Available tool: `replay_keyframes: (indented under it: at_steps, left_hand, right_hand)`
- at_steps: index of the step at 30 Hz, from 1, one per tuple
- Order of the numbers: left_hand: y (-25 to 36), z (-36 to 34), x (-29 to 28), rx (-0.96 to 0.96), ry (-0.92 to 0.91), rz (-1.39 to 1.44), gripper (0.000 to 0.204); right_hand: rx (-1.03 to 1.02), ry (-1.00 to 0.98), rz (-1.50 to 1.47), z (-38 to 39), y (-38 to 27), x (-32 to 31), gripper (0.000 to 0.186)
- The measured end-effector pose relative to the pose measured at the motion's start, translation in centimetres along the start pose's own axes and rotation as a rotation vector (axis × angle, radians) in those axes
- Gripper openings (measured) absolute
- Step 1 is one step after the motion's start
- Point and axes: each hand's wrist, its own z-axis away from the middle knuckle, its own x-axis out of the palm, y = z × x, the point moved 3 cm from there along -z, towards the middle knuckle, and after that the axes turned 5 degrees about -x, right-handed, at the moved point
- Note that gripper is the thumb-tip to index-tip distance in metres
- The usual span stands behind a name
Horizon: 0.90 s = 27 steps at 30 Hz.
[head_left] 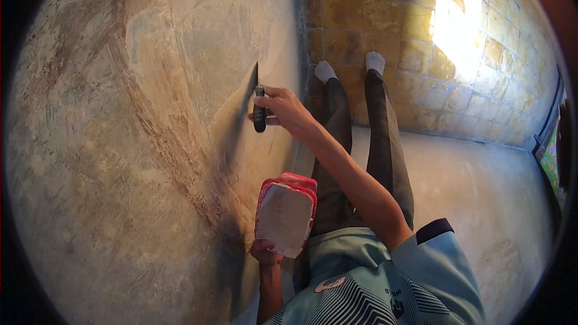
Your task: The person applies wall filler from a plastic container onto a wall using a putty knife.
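Right grip (288, 110) is wrapped round the black-handled tool (259, 117), thumb and fingers curled on the handle, no slack visible. Left grip (267, 254) has the red container (286, 216) by its lower end, near edge; some fingers hidden, so we can't tell how far they wrap.

Rest, big to small:

Plaster wall (78, 162) fills our left side: patchy grey-beige, with a rough brown streak (171, 150) running diagonally down it. Dark shadow on it by the tool.

Tiled floor (382, 15) upper right, yellow-brown squares, bright sunlit patch at its right.

Pale smooth surface (475, 174) at lower right, beyond our trousers.

Our teal shirt (355, 289) with dark stripes at bottom; dark trousers (383, 138) above it in view.

Container sits beside the wall, just ahead of our shirt. Pale flat face toward us, whitish smears on red edges; can't tell filler from container there.

White socks (326, 72) on the tiles, slightly apart.

Tool is by the wall, well ahead of the container. Thin dark blade (257, 75) points up-frame, edge-on; we can't confirm contact.
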Motion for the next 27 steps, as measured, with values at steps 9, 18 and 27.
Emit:
replay_keyframes:
  at_steps: [9,18,27]
  left_hand:
    - [0.0,1.6,17.4,0.545,-0.191,-0.689,0.021]
    - [0.1,2.3,9.0,0.611,-0.101,-0.807,0.018]
    - [-0.8,1.2,12.4,0.667,-0.198,-0.853,0.019]
  right_hand:
    - [0.071,0.057,-0.014,-3.3,0.4,-5.0,0.015]
    - [0.018,-0.058,0.021,1.5,-0.7,1.0,0.020]
    - [0.031,0.017,0.016,-3.2,-0.7,-3.8,0.017]
